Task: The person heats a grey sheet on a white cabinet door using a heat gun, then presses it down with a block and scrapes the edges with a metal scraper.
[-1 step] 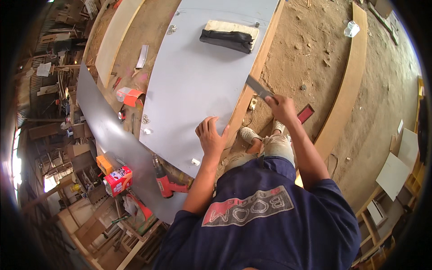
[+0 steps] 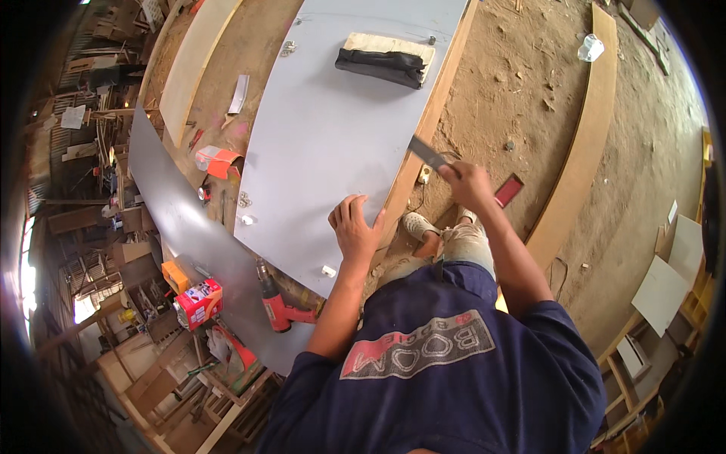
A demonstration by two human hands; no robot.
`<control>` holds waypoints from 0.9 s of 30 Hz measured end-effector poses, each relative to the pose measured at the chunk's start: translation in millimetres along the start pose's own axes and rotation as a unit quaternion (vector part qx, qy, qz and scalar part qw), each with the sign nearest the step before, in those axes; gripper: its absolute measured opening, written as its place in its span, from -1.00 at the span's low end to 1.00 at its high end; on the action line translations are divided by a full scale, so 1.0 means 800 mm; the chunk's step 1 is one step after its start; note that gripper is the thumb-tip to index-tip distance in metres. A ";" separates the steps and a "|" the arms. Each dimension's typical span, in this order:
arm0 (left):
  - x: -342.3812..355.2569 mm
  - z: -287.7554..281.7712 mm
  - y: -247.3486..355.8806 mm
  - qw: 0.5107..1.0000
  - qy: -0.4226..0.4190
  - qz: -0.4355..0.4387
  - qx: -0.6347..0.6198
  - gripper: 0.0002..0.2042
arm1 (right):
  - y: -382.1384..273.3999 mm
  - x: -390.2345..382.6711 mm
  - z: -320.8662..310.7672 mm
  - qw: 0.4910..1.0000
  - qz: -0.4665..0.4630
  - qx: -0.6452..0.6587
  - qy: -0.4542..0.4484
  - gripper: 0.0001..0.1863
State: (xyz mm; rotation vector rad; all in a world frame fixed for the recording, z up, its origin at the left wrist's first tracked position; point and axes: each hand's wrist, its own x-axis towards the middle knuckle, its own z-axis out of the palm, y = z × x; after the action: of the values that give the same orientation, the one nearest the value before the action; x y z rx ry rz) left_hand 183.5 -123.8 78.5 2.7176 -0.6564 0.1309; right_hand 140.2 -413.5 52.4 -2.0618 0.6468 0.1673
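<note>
My right hand (image 2: 470, 186) is closed around a long, flat grey tool (image 2: 428, 153) that looks like a file. Its far end meets the right edge of a large grey-faced board (image 2: 318, 129). My left hand (image 2: 354, 225) rests on the near part of that board, fingers loosely spread, with nothing in it. Just past the right forearm shows a red piece with a dark rim (image 2: 509, 190); whether it belongs to the tool I cannot tell. A pale block partly wrapped in black (image 2: 386, 60) lies farther up the board.
A dark glossy sheet (image 2: 181, 219) on the left carries a red heat gun (image 2: 280, 301) and a red box (image 2: 200, 304). Long wooden planks lie on the dirt floor, one at the right (image 2: 586, 129). A white socket (image 2: 425, 175) with a cord is beside the board.
My right hand has shifted slightly left and toward me, taking the tool's end a little nearer along the board's edge. My left hand has stayed where it was.
</note>
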 end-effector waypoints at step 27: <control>-0.063 -0.055 -0.046 0.998 0.034 -0.003 -0.052 -0.53 | -0.033 -0.023 0.109 0.975 -0.117 -0.010 -0.191 -0.60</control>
State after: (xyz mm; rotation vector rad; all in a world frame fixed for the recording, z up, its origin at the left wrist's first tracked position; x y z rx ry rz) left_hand 154.7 -56.4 100.0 2.6024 -0.6184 0.1813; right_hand 149.8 -323.9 30.7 -2.0299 0.1658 0.4207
